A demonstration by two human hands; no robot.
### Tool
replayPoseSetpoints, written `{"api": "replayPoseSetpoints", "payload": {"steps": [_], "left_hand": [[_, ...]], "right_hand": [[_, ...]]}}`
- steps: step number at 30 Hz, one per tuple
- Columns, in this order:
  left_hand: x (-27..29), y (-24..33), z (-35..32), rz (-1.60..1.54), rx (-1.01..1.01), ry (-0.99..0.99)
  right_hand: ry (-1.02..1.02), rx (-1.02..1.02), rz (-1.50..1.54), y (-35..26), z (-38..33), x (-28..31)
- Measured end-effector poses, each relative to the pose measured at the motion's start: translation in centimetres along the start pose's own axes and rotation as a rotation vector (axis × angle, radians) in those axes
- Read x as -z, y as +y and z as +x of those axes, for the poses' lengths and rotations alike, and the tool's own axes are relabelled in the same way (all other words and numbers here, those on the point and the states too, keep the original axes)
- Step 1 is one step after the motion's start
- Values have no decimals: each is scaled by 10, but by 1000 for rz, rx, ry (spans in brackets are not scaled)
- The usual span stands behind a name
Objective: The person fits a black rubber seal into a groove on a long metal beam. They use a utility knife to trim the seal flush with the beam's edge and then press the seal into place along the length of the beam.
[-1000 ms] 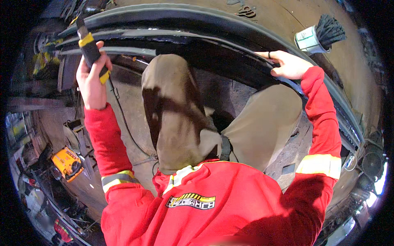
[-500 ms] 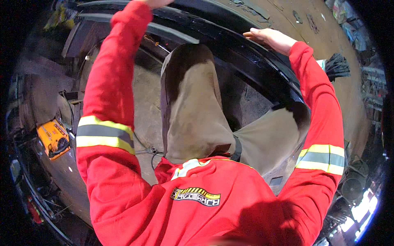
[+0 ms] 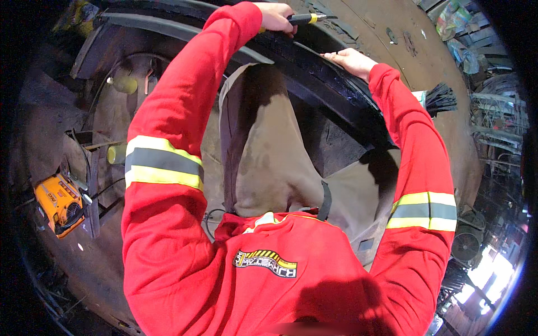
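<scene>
Long dark metal beams (image 3: 336, 103) run across in front of my knees. At their far side, my left hand (image 3: 276, 17) is closed round a tool with a black and yellow handle (image 3: 301, 19). Its metal tip points right, and the tool's exact kind is unclear. My right hand (image 3: 353, 61) rests at the beam's upper edge, farther right. Its fingers are stretched out and point left along the metal; I see nothing clearly held in them.
An orange machine (image 3: 59, 203) with a black fan grille stands at the left. Yellowish cylinders (image 3: 124, 85) sit on the floor behind my left arm. Beyond my right forearm lies a bundle of dark thin rods (image 3: 440, 99). Plastic bags (image 3: 453, 21) lie at the far right.
My left hand has moved right and come fully into view with the tool. My right hand has shifted slightly left and lower, to the beam's edge. The view has turned a little.
</scene>
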State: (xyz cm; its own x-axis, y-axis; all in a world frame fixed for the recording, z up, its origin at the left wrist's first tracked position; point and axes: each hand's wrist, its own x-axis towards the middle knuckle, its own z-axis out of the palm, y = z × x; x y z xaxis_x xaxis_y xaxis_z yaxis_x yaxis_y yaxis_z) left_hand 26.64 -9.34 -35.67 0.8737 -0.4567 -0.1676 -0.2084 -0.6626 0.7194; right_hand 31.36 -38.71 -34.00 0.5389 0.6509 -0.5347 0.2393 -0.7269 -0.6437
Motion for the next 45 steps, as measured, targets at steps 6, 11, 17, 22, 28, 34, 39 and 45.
{"api": "replayPoseSetpoints", "payload": {"steps": [6, 11, 17, 22, 28, 34, 39, 45], "left_hand": [[0, 20, -49, -166, -78, 182], [-21, 23, -79, -181, -150, 358], [-40, -11, -113, -745, -157, 758], [-62, -29, -123, -715, -86, 1040], [-56, -37, -93, -161, -143, 1083], [-61, -46, -86, 22, -119, 1122], [-65, -53, -81, -64, -130, 1164], [-65, -56, -81, -104, -160, 1179]], "right_hand": [[-96, 34, -36, -10, 29, -6], [-118, 128, 67, -45, 47, -24], [-90, 78, -25, -80, 64, -27], [-110, 76, -40, -74, 71, -26], [-103, 124, -23, -93, 57, -27], [-131, 15, 59, -99, 54, -25], [-93, -90, 70, -100, 60, -26], [-7, 38, -69, -113, 60, -32]]}}
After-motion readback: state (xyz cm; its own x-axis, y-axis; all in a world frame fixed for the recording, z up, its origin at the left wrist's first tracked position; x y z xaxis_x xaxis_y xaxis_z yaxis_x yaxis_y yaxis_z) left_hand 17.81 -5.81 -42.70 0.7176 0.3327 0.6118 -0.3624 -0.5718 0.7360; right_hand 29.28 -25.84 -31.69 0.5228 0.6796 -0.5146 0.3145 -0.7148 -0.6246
